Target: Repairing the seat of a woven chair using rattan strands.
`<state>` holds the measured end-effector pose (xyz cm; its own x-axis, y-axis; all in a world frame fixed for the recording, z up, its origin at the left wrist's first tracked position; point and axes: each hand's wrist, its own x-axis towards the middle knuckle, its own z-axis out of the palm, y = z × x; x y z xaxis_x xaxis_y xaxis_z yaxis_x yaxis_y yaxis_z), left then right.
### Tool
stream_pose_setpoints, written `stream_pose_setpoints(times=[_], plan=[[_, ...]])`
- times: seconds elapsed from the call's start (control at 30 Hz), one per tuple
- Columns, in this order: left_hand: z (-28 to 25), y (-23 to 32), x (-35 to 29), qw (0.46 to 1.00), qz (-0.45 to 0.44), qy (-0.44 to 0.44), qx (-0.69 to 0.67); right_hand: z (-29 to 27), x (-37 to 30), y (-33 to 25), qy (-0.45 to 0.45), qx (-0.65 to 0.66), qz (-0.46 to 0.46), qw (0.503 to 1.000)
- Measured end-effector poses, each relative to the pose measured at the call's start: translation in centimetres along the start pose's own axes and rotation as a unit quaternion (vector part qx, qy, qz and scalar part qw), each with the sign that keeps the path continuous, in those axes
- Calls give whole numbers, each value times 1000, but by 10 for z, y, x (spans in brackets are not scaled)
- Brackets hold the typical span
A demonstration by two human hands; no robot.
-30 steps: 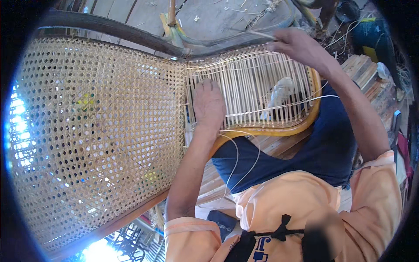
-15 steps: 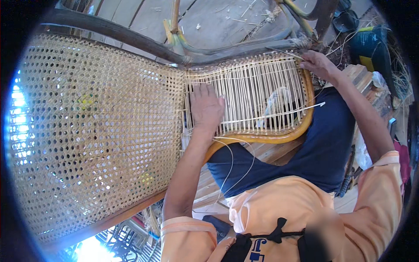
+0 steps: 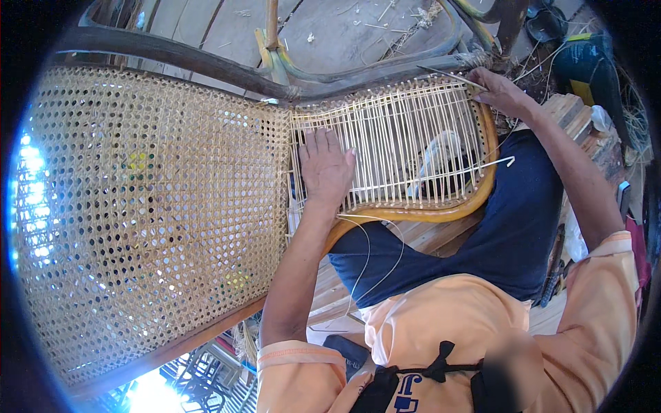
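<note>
My left hand (image 3: 326, 168) lies flat, palm down, on the pale cane strands (image 3: 389, 138) strung across a curved seat or back frame, fingers stretched toward its far edge. At the far right corner of this frame, my right hand (image 3: 501, 95) pinches a thin, pointed awl-like tool (image 3: 446, 73), its tip directed left above the strands. Mostly one-way strands are here, with some crossing ones. One crossing strand (image 3: 499, 164) sticks out past the yellow-brown wooden rim (image 3: 441, 215). A loose cane strand (image 3: 401, 251) loops down near my left wrist.
A large panel of closely woven cane (image 3: 158, 199) fills the left side. A dark wooden rail (image 3: 179, 56) runs along the far side. At far right stand a dark green container (image 3: 585, 65) and wooden blocks (image 3: 568, 117). Scraps lie on the plank floor (image 3: 337, 34).
The pointed tool and my right hand have shifted slightly up and left. My left hand stays flat in nearly the same place. The view has tilted a little.
</note>
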<state>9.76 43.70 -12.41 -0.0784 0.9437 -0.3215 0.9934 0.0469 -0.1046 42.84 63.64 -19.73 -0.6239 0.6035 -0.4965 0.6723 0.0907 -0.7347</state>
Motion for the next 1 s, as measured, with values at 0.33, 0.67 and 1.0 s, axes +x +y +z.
stream_pose_setpoints(times=[0.33,0.67,1.0], plan=[[-39,33,12,931,-160,46,-324,2,1,13,9,-22,-4,1000],[-12,29,34,172,-331,167,-913,2,4,8,-8,19,17,1000],[-20,32,46,151,-323,184,-916,2,6,8,-1,-18,-3,1000]])
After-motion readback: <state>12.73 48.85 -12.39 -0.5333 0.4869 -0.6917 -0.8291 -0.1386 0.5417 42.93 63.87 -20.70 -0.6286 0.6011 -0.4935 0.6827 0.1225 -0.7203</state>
